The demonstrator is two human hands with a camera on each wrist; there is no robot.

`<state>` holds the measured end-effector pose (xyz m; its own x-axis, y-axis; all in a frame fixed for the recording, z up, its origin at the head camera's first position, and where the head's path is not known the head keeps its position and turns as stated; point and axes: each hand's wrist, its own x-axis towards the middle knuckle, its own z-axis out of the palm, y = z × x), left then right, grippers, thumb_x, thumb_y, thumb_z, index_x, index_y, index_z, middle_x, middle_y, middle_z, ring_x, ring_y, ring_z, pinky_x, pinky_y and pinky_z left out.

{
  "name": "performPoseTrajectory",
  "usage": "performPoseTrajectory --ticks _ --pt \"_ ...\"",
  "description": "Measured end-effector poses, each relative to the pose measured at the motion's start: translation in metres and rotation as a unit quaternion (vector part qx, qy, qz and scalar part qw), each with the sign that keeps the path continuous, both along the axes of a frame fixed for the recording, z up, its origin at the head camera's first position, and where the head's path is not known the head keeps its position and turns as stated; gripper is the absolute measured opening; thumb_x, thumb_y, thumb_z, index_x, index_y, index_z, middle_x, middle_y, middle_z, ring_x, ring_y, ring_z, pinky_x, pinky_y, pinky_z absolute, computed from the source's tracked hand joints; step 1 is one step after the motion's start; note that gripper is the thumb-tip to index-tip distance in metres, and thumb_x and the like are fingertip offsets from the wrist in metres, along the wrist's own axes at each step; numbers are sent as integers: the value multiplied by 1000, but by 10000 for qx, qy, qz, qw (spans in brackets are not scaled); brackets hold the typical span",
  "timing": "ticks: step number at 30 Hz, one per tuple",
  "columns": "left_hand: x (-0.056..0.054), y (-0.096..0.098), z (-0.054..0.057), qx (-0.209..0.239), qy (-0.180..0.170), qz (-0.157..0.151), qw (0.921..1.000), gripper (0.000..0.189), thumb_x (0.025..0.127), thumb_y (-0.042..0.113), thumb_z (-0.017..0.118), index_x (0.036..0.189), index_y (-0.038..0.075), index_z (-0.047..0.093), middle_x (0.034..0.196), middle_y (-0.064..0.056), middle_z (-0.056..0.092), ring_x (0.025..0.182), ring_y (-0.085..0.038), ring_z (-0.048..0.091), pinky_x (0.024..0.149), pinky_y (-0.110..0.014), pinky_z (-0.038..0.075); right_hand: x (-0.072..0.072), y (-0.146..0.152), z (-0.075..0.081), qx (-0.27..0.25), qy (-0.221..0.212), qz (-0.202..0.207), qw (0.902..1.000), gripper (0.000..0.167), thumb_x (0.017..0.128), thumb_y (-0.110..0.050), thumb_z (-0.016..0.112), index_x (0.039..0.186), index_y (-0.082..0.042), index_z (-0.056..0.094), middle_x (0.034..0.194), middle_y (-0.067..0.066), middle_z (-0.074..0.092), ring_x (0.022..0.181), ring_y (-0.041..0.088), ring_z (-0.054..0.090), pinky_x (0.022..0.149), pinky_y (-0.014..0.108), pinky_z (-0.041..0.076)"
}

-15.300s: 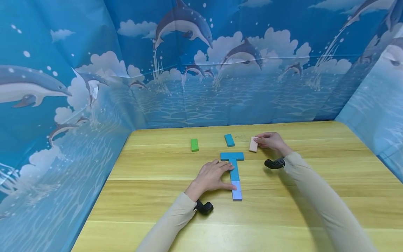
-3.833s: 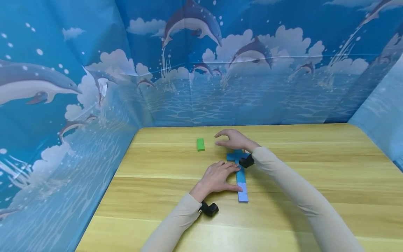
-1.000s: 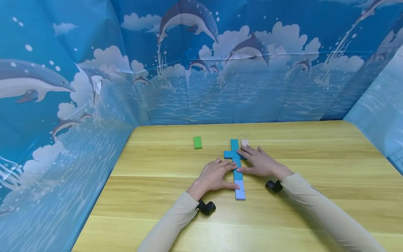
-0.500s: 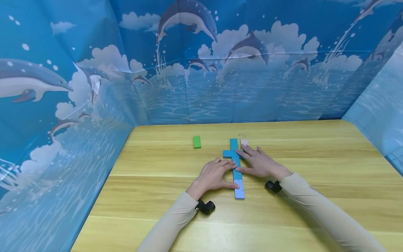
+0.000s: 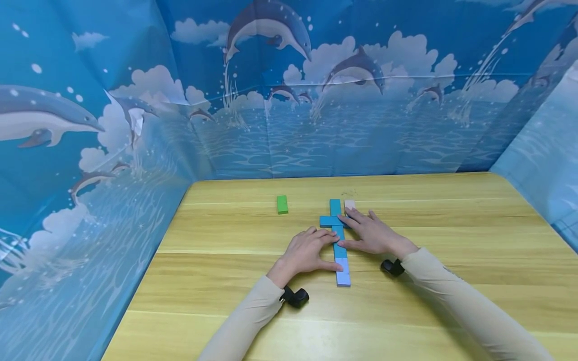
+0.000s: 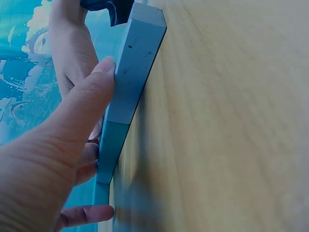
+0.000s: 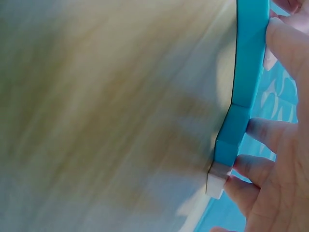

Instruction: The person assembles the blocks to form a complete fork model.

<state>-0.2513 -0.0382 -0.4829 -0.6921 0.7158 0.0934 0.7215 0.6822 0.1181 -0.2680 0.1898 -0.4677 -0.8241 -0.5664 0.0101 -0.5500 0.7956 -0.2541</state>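
Blue blocks form a cross on the table: an upper block, a crosspiece and a stem. A lavender block continues the stem toward me. My left hand rests on the stem from the left, thumb on the lavender block and fingertips on the blue. From the right, my right hand touches the stem with its thumb and the crosspiece with a finger; another fingertip is on the pale pink block. That block stands beside the upper blue one, partly hidden by the fingers.
A green block lies by itself at the back left of the wooden table. Blue dolphin-print sheeting rises behind the table and along its sides. Black wrist cameras hang near the tabletop under both wrists.
Since the oldest frame, the far blue block has joined the crosspiece, and the pink block has come left beside it. My right hand moved down onto the blocks; both hands stay still over the last second.
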Motion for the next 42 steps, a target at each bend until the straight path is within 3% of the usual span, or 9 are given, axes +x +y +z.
performPoseTrajectory --ticks 5,13,42 --pt "0 0 0 61 8 -11 10000 84 75 78 50 140 24 50 143 5 42 125 -16 40 98 -35 38 1 1 0 2 14 27 10000 81 90 -61 49 147 -6 34 151 22 24 137 39 23 103 66 13" --pt "-1 0 1 80 -192 246 9995 85 71 81 51 138 28 50 152 -4 29 134 -22 31 100 -45 36 -1 2 -2 -34 47 87 9999 80 90 -59 51 147 -5 35 151 22 24 136 40 24 102 67 14" --pt "1 1 6 -141 -215 256 9993 87 72 81 51 141 27 48 151 -5 31 133 -23 33 103 -44 32 -1 2 -1 -15 -21 93 10000 80 91 -58 51 148 -5 32 151 22 23 137 39 22 102 67 12"
